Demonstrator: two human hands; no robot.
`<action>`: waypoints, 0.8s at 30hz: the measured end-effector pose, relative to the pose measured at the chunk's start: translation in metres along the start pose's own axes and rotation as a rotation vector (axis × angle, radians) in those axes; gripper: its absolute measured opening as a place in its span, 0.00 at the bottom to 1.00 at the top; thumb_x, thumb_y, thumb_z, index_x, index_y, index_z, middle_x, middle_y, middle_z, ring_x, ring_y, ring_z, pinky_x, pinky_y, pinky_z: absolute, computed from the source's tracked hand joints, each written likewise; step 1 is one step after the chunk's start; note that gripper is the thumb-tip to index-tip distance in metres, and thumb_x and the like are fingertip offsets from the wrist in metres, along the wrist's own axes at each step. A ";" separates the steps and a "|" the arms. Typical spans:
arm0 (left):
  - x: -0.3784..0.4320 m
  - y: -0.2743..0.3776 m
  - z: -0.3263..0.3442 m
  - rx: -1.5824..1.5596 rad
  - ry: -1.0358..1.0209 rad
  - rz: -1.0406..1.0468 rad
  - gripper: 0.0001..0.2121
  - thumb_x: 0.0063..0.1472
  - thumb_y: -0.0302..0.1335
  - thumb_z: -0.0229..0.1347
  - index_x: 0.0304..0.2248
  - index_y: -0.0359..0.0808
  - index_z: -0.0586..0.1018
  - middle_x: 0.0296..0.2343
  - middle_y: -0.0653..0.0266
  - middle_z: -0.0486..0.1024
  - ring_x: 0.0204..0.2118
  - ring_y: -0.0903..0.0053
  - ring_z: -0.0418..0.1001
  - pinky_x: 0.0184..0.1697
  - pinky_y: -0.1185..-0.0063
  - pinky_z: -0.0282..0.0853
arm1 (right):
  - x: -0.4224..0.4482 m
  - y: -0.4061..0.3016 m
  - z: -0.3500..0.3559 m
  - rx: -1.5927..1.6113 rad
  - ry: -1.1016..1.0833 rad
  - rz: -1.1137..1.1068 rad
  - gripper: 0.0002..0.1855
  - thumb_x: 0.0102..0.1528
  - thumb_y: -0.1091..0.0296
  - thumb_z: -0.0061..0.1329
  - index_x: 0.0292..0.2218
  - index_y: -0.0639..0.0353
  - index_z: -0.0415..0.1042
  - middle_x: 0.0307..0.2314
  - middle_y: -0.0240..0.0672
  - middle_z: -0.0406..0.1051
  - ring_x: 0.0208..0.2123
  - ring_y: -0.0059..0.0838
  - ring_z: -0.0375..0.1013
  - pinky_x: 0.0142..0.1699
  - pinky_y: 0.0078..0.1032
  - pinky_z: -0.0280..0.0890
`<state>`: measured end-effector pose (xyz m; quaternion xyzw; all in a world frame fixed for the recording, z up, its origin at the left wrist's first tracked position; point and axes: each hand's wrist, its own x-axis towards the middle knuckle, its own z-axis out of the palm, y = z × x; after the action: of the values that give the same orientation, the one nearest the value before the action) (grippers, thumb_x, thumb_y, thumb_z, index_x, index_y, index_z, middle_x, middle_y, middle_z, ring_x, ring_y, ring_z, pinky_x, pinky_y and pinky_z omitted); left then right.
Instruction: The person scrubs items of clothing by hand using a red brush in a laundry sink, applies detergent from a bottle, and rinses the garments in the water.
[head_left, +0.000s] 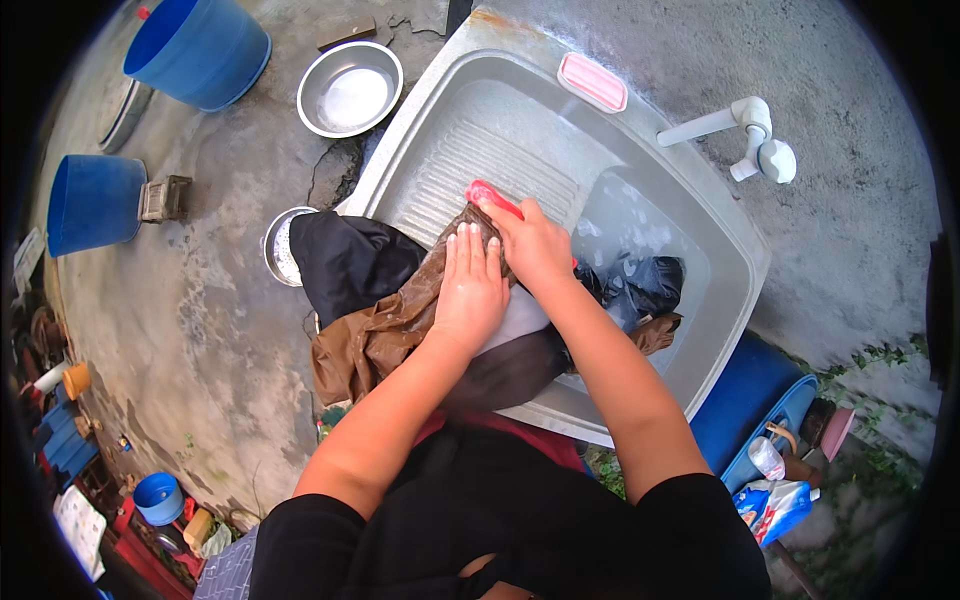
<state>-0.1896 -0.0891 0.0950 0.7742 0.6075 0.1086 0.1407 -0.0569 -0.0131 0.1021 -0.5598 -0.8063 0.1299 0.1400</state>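
My right hand (536, 244) grips a red-handled brush (493, 196) over the far end of a wet brown garment (390, 322). Flat on that garment, my left hand (474, 292) presses with its fingers stretched out. The brown cloth lies across the ribbed washboard slope (495, 161) of a grey laundry sink (724, 352) and hangs over its left rim. Beside it is a black cloth (352, 262), also draped over the edge. Dark wet clothing (652, 285) lies in the cloudy water (626, 214) of the basin. My right wrist and forearm hide part of the brush.
A pink soap dish (592, 81) rests on the sink's back ledge, near a white plastic tap (754, 139). Metal basins (350, 88) and blue buckets (199, 56) stand on the concrete floor to the left. At right are a blue barrel (742, 397) and a detergent bag (780, 506).
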 end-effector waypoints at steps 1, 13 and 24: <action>0.000 -0.001 0.001 -0.016 -0.001 0.011 0.29 0.62 0.34 0.53 0.57 0.21 0.67 0.58 0.27 0.59 0.66 0.39 0.51 0.70 0.54 0.44 | 0.008 0.000 0.003 -0.008 0.004 -0.004 0.22 0.55 0.67 0.55 0.49 0.28 0.78 0.28 0.36 0.67 0.25 0.41 0.75 0.29 0.38 0.71; 0.004 0.006 0.000 0.086 -0.033 -0.011 0.29 0.64 0.35 0.49 0.58 0.20 0.66 0.60 0.28 0.58 0.67 0.40 0.50 0.71 0.54 0.39 | 0.002 0.005 0.006 -0.018 0.027 0.012 0.22 0.56 0.65 0.55 0.50 0.27 0.77 0.27 0.36 0.66 0.24 0.41 0.74 0.27 0.38 0.70; -0.002 0.003 0.003 0.068 -0.010 -0.030 0.30 0.64 0.35 0.50 0.59 0.19 0.64 0.60 0.26 0.55 0.67 0.40 0.48 0.71 0.54 0.39 | -0.054 0.015 -0.007 0.037 0.021 0.108 0.18 0.58 0.62 0.55 0.49 0.26 0.79 0.26 0.36 0.66 0.23 0.42 0.74 0.27 0.39 0.69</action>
<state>-0.1860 -0.0921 0.0938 0.7699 0.6216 0.0822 0.1190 -0.0232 -0.0578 0.0983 -0.6013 -0.7708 0.1461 0.1515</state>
